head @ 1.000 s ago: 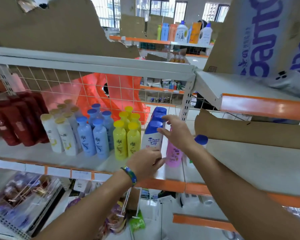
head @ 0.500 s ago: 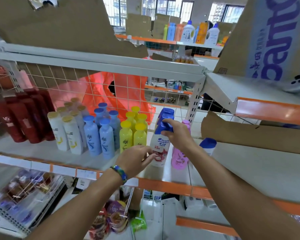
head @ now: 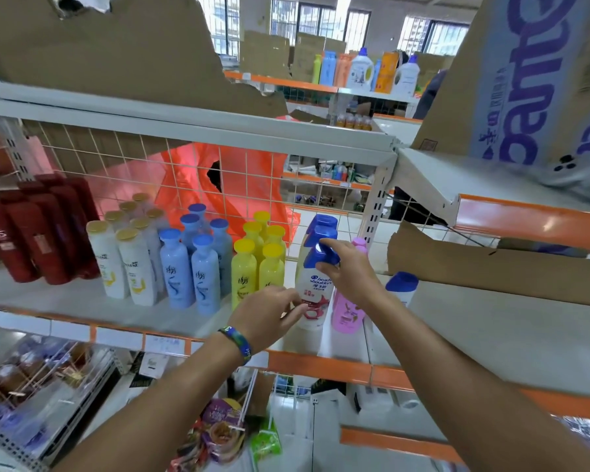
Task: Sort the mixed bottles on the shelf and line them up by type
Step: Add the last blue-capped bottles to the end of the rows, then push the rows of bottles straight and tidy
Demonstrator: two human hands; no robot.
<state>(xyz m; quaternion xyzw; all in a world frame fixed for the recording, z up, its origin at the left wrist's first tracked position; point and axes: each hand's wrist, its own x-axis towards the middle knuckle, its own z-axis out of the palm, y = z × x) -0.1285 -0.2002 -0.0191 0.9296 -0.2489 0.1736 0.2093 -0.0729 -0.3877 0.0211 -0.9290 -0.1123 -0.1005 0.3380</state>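
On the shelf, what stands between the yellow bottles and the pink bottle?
In the head view, a row of white blue-capped bottles stands between the yellow bottles and the pink bottle; the right hand grips the front one's cap.

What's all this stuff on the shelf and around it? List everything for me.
dark red bottles: several, dark red, far left of shelf
gold-capped bottles: about seven, white, right of red
light blue bottles: five, light blue, middle
yellow bottles: five, yellow, right of blue
blue-capped bottles: three in a row, white, right of yellow
pink bottles: two, pink, beside that row
lone blue-capped bottle: one, white, right of pink
cardboard sheet: one, brown, right side
plastic bag: one, orange, behind shelf
left hand: fingertips against front blue-capped bottle
right hand: grips its cap
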